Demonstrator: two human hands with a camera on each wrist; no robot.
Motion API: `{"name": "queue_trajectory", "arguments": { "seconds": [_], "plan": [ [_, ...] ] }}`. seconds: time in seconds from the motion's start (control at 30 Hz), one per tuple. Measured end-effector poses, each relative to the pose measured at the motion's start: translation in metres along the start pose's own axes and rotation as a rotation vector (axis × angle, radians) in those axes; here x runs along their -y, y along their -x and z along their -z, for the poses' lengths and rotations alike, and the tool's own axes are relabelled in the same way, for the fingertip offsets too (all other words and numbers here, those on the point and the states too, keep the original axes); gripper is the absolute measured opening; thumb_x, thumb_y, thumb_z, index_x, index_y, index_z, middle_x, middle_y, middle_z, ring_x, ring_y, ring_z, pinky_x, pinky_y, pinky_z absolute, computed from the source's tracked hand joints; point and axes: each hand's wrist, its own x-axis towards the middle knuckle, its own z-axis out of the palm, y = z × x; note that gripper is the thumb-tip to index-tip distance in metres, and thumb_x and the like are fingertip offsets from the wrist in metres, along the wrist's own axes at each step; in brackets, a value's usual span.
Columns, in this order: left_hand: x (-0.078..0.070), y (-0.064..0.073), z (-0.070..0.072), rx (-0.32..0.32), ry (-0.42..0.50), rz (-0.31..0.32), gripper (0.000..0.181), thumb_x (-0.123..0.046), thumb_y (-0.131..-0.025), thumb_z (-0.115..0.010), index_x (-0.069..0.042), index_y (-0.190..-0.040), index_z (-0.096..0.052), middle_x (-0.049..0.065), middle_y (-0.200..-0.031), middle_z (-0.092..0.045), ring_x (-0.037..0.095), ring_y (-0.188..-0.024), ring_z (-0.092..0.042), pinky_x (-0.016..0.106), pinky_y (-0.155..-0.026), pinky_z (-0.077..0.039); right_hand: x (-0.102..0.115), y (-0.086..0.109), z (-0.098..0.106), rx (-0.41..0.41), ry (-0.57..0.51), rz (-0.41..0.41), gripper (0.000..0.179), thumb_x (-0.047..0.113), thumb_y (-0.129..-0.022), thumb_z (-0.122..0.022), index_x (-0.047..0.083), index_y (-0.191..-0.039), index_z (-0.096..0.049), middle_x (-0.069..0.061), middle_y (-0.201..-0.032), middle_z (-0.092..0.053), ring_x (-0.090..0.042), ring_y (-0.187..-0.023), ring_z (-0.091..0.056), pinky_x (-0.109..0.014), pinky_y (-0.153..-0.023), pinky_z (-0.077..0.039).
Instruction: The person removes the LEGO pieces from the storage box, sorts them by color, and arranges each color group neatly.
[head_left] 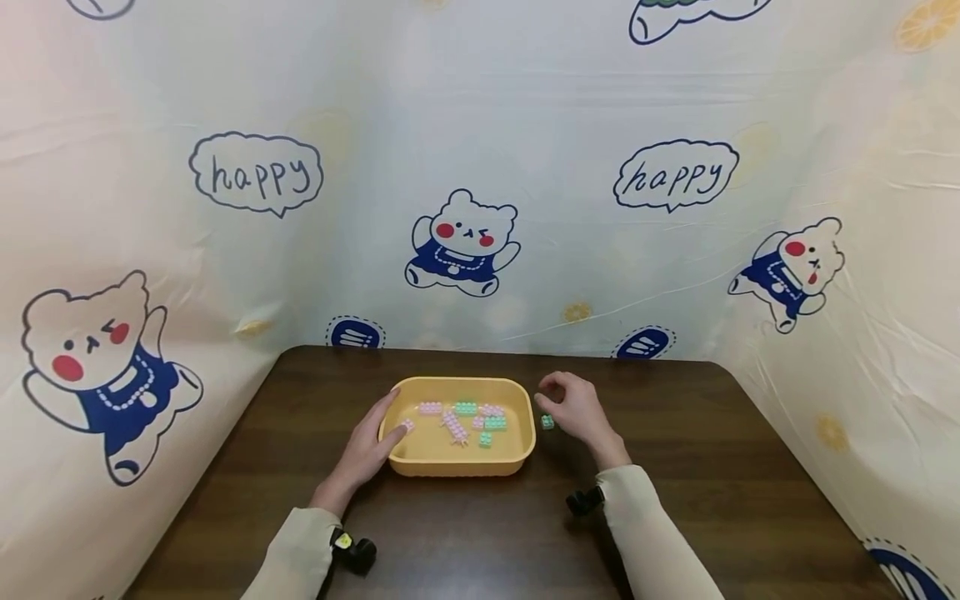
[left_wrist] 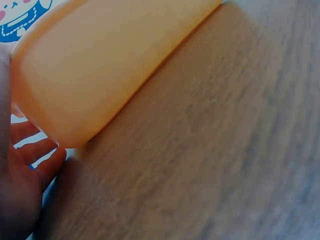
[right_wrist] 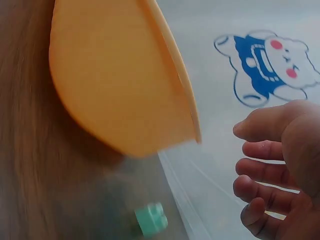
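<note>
A yellow tray (head_left: 457,468) with raised walls stands on the table, and pink and green toy building blocks (head_left: 454,427) lie spread over its floor. At its left end my left hand (head_left: 367,446) grips the wall, thumb over the rim and fingers along the outside. In the left wrist view those fingers (left_wrist: 37,147) lie against the outer wall of the tray (left_wrist: 90,75). My right hand (head_left: 576,408) hovers beyond the tray's right end with fingers loosely bent and nothing between them. Just left of and below it, a small green block (head_left: 547,422) sits on the table, apart from the hand.
The dark wooden table (head_left: 465,533) runs up to a pale patterned curtain (head_left: 480,125) at the back and both sides. Each wrist carries a small black camera, the left camera (head_left: 358,554) and the right camera (head_left: 585,502).
</note>
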Motion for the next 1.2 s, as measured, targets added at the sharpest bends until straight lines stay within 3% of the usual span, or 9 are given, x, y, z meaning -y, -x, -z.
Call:
{"name": "queue_trajectory", "arguments": {
  "seconds": [0.27,0.47,0.77,1.07,1.2],
  "plan": [
    [-0.003,-0.002,0.002,0.005,0.001,-0.007,0.069,-0.033,-0.096,-0.058,-0.019,-0.155,-0.027,0.016,-0.158,-0.028,0.039,-0.144,-0.028,0.063,-0.113,-0.024,0.023,-0.015,-0.020,0.054,0.005,0.041,0.017,0.023,-0.084,-0.075,0.012,-0.097,-0.070,-0.002,-0.087,-0.065,-0.019,-0.074,-0.055,-0.028,-0.064,-0.047],
    [-0.002,-0.004,0.004,-0.008,0.004,-0.035,0.067,-0.029,-0.096,-0.058,-0.015,-0.154,-0.028,0.017,-0.157,-0.029,0.040,-0.144,-0.028,0.063,-0.114,-0.023,0.044,-0.028,-0.032,0.144,0.027,0.097,0.020,0.023,-0.085,-0.073,0.010,-0.101,-0.071,-0.002,-0.094,-0.067,-0.018,-0.077,-0.057,-0.030,-0.067,-0.049],
    [0.000,-0.001,0.002,0.006,0.010,-0.012,0.068,-0.031,-0.096,-0.059,-0.018,-0.154,-0.028,0.017,-0.158,-0.028,0.040,-0.144,-0.028,0.063,-0.113,-0.023,0.070,-0.042,-0.055,0.350,0.030,0.020,0.029,0.027,-0.088,-0.068,0.009,-0.111,-0.071,0.000,-0.099,-0.067,-0.015,-0.087,-0.058,-0.032,-0.079,-0.052],
    [0.001,-0.001,0.002,0.001,0.016,-0.031,0.068,-0.031,-0.095,-0.059,-0.016,-0.154,-0.028,0.017,-0.158,-0.029,0.040,-0.144,-0.028,0.062,-0.114,-0.024,0.075,-0.046,-0.072,0.420,0.145,0.017,0.030,0.026,-0.089,-0.067,0.009,-0.112,-0.071,-0.002,-0.103,-0.071,-0.012,-0.085,-0.061,-0.034,-0.083,-0.054],
    [-0.001,0.000,0.003,0.000,0.017,-0.029,0.068,-0.031,-0.095,-0.059,-0.016,-0.154,-0.029,0.017,-0.158,-0.029,0.039,-0.144,-0.028,0.062,-0.114,-0.024,0.073,-0.047,-0.078,0.461,0.166,0.040,0.033,0.026,-0.091,-0.063,0.008,-0.119,-0.068,0.003,-0.081,-0.073,-0.007,-0.070,-0.064,-0.034,-0.084,-0.054]
  ]
}}
